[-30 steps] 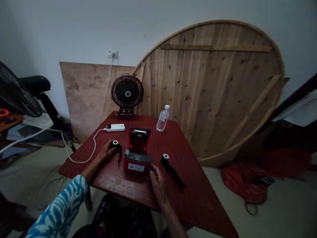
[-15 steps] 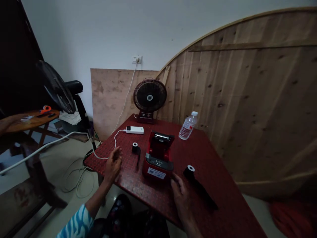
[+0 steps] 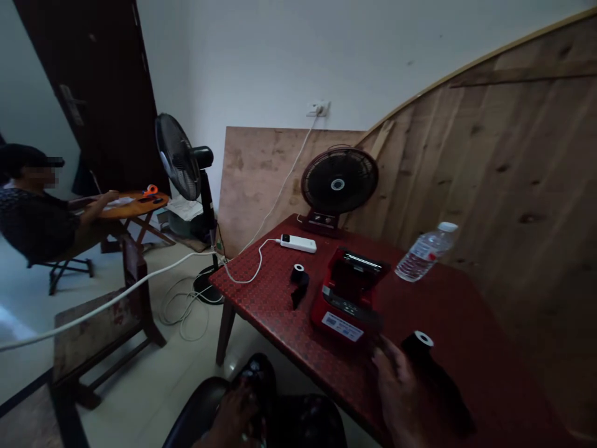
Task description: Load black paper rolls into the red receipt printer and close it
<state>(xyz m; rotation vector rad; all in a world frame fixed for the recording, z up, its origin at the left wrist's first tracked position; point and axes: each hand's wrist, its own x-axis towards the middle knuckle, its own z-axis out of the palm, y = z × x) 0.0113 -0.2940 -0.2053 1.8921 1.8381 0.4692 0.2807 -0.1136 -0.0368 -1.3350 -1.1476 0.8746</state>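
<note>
— Where are the hands being kept?

— The right hand (image 3: 401,392) is being rested on the red table (image 3: 466,323) at its near edge, fingers loosely spread, nothing being gripped. It is being held just beside the black roll (image 3: 422,348) with the white core, whose dark strip is being trailed toward the table's edge, and close to the front corner of the red printer (image 3: 349,292). Whether the roll is being touched cannot be told. The left hand (image 3: 236,414) is being held low in the lap, off the table; its fingers are being shown too dimly for their spread to be told.

— And the printer?

— It is being shown near the middle of the table with its lid standing open. A second, smaller black roll (image 3: 298,280) is lying to its left, apart from it.

— What else is being shown?

— A water bottle (image 3: 425,252) is lying behind the printer, a white power bank (image 3: 298,242) with its cable and a table fan (image 3: 339,183) farther back. Another person (image 3: 32,211) is being seated at a small round table (image 3: 130,208) across the room, near a standing fan (image 3: 180,158).
</note>
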